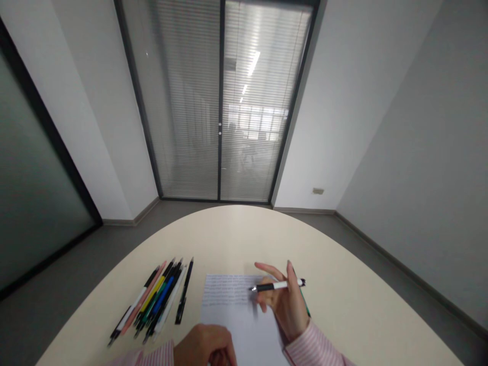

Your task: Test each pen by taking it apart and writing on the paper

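Note:
My right hand holds a black-and-white pen above the right side of a paper sheet. The pen lies nearly level, its tip pointing left, and two of the fingers stretch upward. Rows of small handwriting fill the upper part of the sheet; its lower part is blank. At the sheet's lower left edge, my left hand rests with its fingers curled closed. Whatever may be inside that hand is hidden. A green pen shows partly behind my right hand.
Left of the paper lies a bundle of several pens in black, white, pink, yellow, green and blue. One black pen lies apart beside it. The round pale table curves away toward a glass partition with blinds.

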Action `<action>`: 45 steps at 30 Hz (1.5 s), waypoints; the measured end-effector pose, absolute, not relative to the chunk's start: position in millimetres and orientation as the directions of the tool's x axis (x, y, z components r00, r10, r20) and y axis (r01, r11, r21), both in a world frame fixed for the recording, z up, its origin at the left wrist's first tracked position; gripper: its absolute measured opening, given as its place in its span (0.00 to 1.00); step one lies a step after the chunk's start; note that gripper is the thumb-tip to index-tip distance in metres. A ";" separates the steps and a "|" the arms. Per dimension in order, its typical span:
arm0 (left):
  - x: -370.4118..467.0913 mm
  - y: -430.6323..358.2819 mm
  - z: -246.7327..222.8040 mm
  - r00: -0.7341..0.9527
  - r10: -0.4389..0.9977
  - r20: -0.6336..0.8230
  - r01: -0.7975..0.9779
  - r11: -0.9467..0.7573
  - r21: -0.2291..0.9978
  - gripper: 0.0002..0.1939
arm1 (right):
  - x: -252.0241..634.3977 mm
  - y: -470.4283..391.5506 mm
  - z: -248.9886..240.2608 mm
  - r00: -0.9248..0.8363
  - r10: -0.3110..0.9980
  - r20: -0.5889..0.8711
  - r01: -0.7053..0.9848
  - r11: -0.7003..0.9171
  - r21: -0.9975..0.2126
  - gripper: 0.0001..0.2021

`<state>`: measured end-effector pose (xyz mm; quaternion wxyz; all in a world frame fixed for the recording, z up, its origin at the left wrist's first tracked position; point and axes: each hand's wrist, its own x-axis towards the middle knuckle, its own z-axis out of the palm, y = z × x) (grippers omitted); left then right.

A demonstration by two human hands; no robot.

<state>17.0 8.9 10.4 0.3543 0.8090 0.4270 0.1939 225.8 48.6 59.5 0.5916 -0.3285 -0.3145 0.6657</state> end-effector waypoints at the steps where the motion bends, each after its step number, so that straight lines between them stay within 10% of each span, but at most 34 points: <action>1: 17.4 8.3 10.1 0.548 0.836 0.006 0.566 -0.376 0.734 0.03 | 224.8 48.1 56.9 -0.069 0.996 -0.048 -0.452 -0.075 -0.889 0.36; 10: 16.7 9.4 10.5 0.574 0.819 0.009 0.540 -0.386 0.748 0.04 | 216.7 51.7 44.8 -0.007 0.999 0.044 0.106 0.044 -0.993 0.09; 17: 18.0 5.7 17.3 0.540 0.839 0.065 0.512 -0.389 0.766 0.03 | 216.4 48.8 41.7 -0.044 0.996 0.082 0.307 0.092 -0.947 0.16; 45: 23.4 1.0 26.6 0.515 0.857 0.028 0.560 -0.361 0.746 0.07 | 216.5 46.3 43.1 -0.086 0.992 0.093 0.407 0.121 -0.906 0.13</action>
